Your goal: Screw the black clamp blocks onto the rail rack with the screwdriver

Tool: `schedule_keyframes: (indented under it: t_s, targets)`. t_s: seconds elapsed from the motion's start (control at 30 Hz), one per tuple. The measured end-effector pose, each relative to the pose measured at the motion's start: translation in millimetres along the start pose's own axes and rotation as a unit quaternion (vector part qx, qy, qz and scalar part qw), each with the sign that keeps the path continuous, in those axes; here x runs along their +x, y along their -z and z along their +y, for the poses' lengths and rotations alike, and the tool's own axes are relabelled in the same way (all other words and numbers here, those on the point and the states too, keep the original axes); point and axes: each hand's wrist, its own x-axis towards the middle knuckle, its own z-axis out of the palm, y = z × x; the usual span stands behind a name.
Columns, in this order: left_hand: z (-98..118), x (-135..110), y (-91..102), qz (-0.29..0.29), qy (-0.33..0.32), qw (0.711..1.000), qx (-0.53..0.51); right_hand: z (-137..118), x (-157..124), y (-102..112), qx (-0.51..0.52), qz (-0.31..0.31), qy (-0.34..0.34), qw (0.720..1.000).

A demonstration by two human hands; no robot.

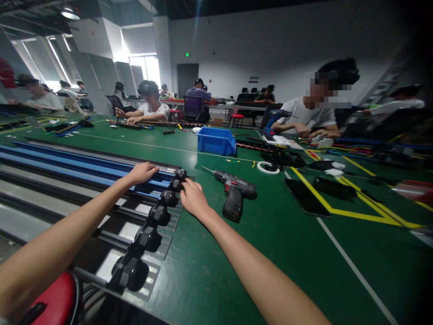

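Black clamps [158,212] were set in a row across the ends of long rails, at the near left of the green desk [270,253]. The far end of the row was touched by the fingertips of the right hand [193,197]; whether anything was gripped could not be told. The left hand [142,172] was laid flat, holding nothing, on a blue rail [67,164] just beside. A drill [235,192] was laid near the right hand, a blue bin [216,140] farther back.
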Motion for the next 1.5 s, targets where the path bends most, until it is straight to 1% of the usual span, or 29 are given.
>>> schedule_keyframes:
  t_s: [0.4,0.83,1.5]
  targets:
    - [5.7,-2.0,4.7,-0.001,0.001,1.0,-0.005,-1.0,-0.4,1.7,-0.001,-0.003,-0.002,1.0]
    - [4.5,-1.1,3.3,-0.006,0.0,1.0,0.017,0.1,-0.5,1.7,-0.004,0.001,0.004,1.0]
    - [3.4,-0.8,2.7,-0.005,-0.003,1.0,0.005,0.5,0.1,0.7,-0.008,0.002,0.0,1.0]
